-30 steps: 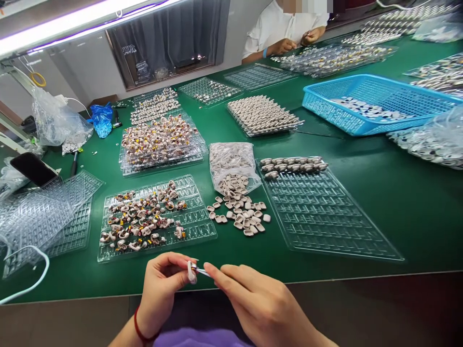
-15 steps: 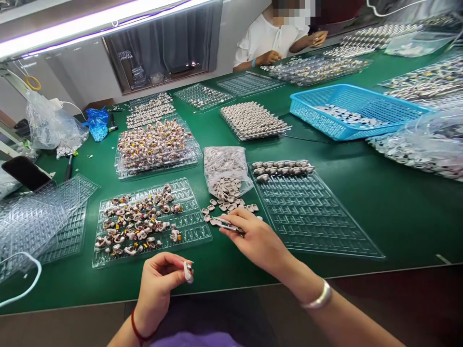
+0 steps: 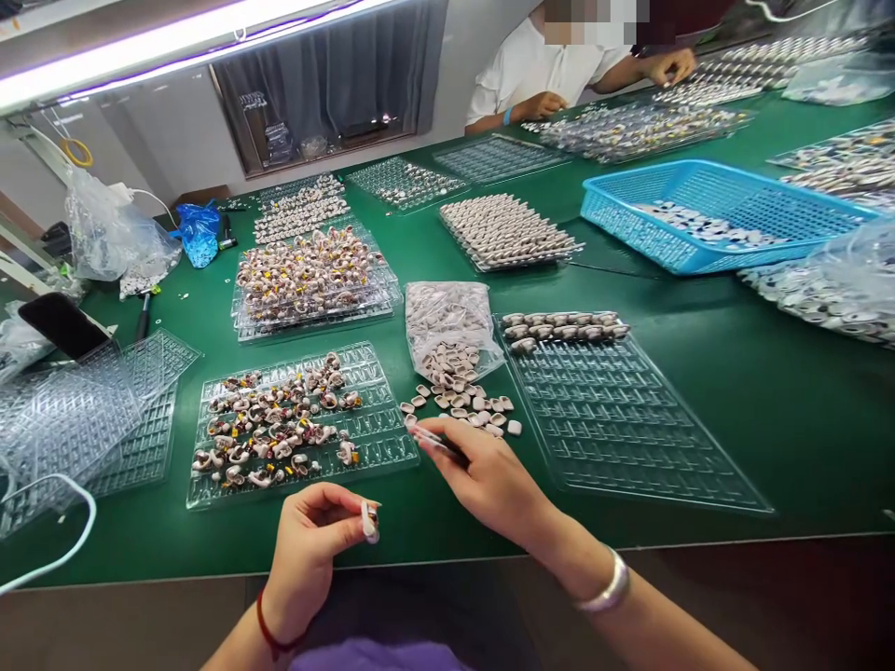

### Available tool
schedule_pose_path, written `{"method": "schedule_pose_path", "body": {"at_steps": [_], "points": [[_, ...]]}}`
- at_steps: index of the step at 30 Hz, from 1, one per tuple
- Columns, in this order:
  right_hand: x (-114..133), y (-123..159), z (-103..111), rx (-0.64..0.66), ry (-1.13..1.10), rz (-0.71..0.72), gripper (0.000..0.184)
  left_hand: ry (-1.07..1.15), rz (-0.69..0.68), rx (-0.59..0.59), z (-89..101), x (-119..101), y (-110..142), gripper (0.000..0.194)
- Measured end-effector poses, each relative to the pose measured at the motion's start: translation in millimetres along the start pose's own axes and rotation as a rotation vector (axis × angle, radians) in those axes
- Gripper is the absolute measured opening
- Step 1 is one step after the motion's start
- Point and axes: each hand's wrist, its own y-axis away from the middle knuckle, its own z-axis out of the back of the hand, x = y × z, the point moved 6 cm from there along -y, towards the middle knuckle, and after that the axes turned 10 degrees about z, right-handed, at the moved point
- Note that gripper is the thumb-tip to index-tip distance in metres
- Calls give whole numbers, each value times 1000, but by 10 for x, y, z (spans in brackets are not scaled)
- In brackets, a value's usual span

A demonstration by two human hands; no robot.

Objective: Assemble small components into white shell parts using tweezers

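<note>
Green table (image 3: 678, 321) (pale shells (image 3: 460, 401) by the right hand (image 3: 493, 475)), bright tube lamp (image 3: 140, 53) above

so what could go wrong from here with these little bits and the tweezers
The small part, pinched in the left grip close to the front edge of the table, could slip and drop to the floor. The tweezers in the right grip are right by the loose pieces, so they might knock or scratch some. The bag looks open toward that pile, so a bump could spill more.
</note>
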Motion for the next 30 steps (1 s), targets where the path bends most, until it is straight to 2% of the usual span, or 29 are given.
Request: {"method": "schedule_pose_path", "body": {"at_steps": [5, 10, 13, 17, 23, 30], "points": [[385, 175, -18, -34, -345, -24, 14, 16, 15, 15, -44, 6, 32, 20], [578, 255, -80, -33, -551, 32, 20, 29, 10, 53, -72, 18, 45, 18], [559, 288, -119, -43, -595, -34, 19, 39, 12, 68, -84, 32, 57, 18], [524, 308, -133, -66, -629, -162, 9, 25, 16, 75, -93, 44, 72, 18], [592, 267, -111, -58, -694, -154, 2, -31, 2, 83, -106, 41, 103, 15], [550, 302, -156, -138, -728, -123, 2, -77, -13, 101, -134, 31, 138, 13]]}}
